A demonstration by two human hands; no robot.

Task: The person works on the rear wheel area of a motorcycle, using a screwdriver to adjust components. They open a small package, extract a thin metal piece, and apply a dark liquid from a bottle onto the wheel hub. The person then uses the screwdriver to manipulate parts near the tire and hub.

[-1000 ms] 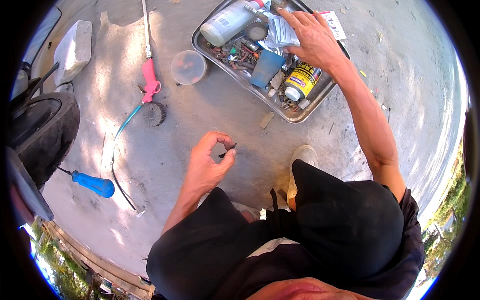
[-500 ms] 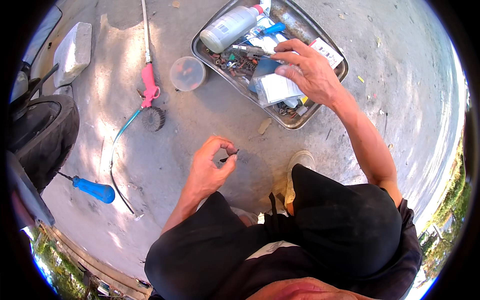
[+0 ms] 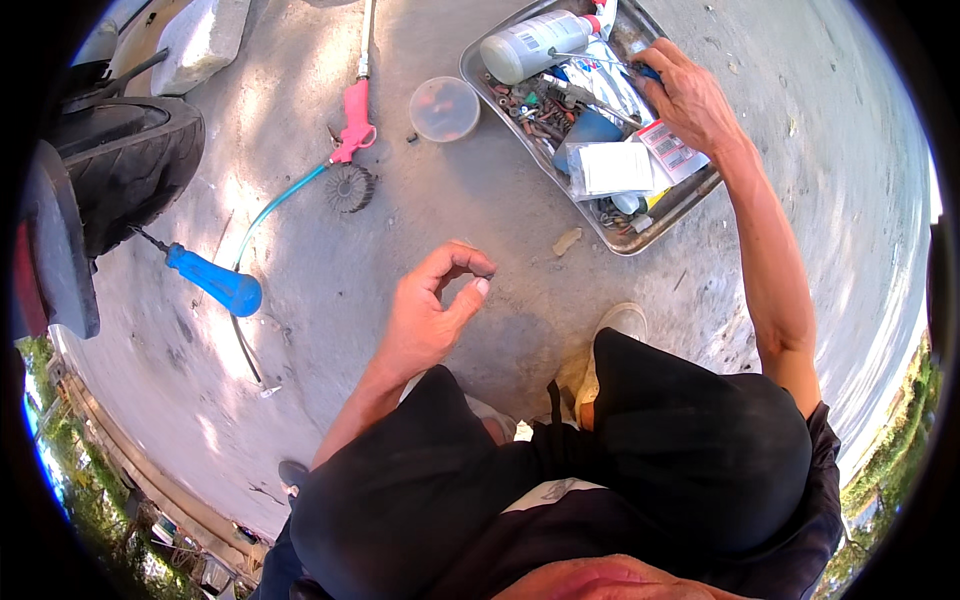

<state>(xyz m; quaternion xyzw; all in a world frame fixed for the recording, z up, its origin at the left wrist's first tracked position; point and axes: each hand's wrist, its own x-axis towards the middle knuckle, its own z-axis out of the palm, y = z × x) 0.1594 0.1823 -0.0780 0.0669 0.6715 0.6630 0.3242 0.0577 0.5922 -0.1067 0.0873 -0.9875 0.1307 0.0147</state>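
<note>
My left hand (image 3: 430,315) hovers over the concrete ground and pinches a small dark part (image 3: 487,274) between thumb and forefinger. Reaching far forward, my right hand (image 3: 690,100) is in the metal tray (image 3: 655,228) and grips a thin tool with a blue handle (image 3: 645,70). The tray holds a grey plastic bottle (image 3: 530,45), a blue container (image 3: 590,128), clear packets with white labels (image 3: 615,168) and several rusty small parts. I squat in black clothes, with a worn shoe (image 3: 615,325) under my right knee.
A clear round lid (image 3: 444,108) lies left of the tray. A pink air blow gun (image 3: 352,128) with a blue hose, a small gear (image 3: 350,188), a blue-handled screwdriver (image 3: 212,282) and a tyre (image 3: 120,170) are on the left. A concrete block (image 3: 198,38) lies at the top left.
My right hand moved across the tray to its far right side and took hold of the thin blue-handled tool. My left hand kept its pinch on the small part.
</note>
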